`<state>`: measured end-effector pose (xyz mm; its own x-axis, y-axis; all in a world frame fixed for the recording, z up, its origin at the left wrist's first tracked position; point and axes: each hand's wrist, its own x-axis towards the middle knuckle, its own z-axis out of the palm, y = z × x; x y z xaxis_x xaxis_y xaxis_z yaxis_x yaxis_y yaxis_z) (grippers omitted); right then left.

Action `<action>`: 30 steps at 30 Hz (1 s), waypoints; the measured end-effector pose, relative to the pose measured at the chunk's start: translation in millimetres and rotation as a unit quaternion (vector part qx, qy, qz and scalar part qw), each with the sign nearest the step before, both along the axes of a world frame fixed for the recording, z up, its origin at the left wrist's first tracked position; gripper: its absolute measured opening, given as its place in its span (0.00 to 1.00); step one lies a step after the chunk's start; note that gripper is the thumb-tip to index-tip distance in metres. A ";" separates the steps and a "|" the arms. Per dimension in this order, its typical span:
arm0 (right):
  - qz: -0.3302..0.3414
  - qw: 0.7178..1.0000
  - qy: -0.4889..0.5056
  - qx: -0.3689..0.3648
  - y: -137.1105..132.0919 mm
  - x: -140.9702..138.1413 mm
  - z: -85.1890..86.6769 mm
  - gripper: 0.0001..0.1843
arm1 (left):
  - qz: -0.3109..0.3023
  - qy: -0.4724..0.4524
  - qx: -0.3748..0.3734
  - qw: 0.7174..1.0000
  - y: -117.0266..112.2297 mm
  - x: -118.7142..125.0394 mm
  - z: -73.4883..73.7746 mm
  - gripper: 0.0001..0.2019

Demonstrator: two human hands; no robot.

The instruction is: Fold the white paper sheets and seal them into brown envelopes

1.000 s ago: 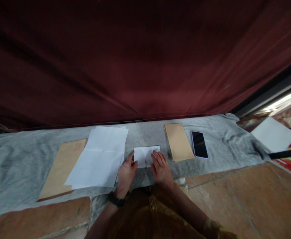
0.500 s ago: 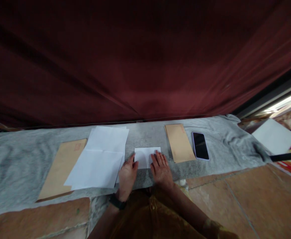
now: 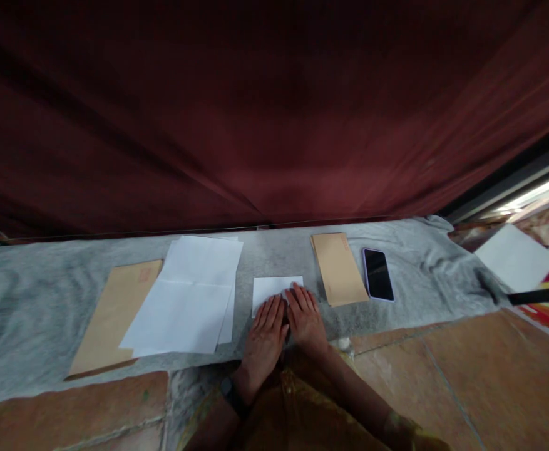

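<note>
A small folded white sheet of paper (image 3: pixel 274 285) lies flat on the grey cloth in front of me. My left hand (image 3: pixel 265 338), a dark watch on its wrist, rests with straight fingers on the paper's near edge. Beside it, my right hand (image 3: pixel 305 319) lies flat with fingers stretched over the paper's right part. Both hands cover the near portion of the sheet, and neither grips anything. To the left is a loose stack of larger white paper sheets (image 3: pixel 184 307). On the right sits a small stack of brown envelopes (image 3: pixel 340 269).
A larger brown envelope (image 3: pixel 109 326) lies partly under the white stack. A phone (image 3: pixel 378 274) with a purple case is right of the small envelopes. Behind the grey cloth (image 3: pixel 424 269) hangs a dark red curtain (image 3: pixel 274 138). Tiled floor (image 3: pixel 434 369) borders the near side.
My left hand has moved right from the paper's left edge onto its near edge, its fingers now extended beside my right hand. My right hand has stayed nearly in place.
</note>
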<state>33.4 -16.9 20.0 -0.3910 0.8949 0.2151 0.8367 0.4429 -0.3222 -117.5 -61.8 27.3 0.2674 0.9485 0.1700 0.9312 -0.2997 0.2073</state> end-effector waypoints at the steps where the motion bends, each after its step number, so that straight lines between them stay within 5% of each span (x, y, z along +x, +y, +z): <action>1: 0.000 1.000 0.001 0.000 0.4 0.1 -0.1 0.26 | -0.010 0.011 0.000 1.000 -1.6 -1.4 -0.1 0.27; 6: -0.004 1.000 -0.003 0.005 0.0 0.0 0.4 0.25 | -0.039 0.037 0.007 0.999 -8.4 -12.7 2.1 0.30; 17: -0.035 0.999 -0.022 0.032 -6.9 7.7 -2.3 0.28 | 0.014 0.027 0.028 0.999 -29.6 -38.0 -8.3 0.35; 30: -0.025 1.000 -0.003 0.008 1.3 -1.0 -7.0 0.28 | -0.043 0.022 0.001 0.999 -14.2 -3.1 -0.1 0.28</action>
